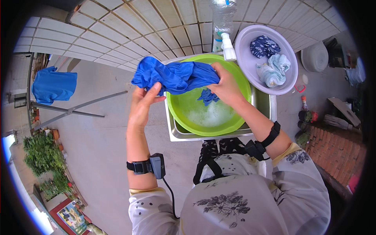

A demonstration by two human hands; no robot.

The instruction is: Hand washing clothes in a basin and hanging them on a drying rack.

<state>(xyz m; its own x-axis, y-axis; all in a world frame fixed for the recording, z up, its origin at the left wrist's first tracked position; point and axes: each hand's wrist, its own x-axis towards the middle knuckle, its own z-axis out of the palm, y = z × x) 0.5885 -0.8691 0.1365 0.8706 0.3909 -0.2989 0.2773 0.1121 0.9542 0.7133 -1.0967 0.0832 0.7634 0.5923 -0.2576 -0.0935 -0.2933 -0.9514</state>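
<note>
A bunched blue cloth garment [176, 75] is stretched sideways between my two hands, above the far left part of a lime-green plastic basin [179, 117]. My left hand [145, 100] grips its left end, with the thumb on top, out past the basin's rim. At the other end, my right hand [224, 83] holds the cloth over the basin. Sudsy water [211, 113] fills the basin's bottom. Below my right hand, a smaller piece of blue cloth [208, 97] shows at the water; whether it joins the held garment I cannot tell.
The basin rests in a stainless steel sink [264, 108]. A white tap [228, 50] reaches over its far edge from the tiled wall [164, 32]. At right, a pale lilac basin [243, 67] holds two bundled cloths. A blue shirt [54, 85] hangs by a metal rack [70, 111].
</note>
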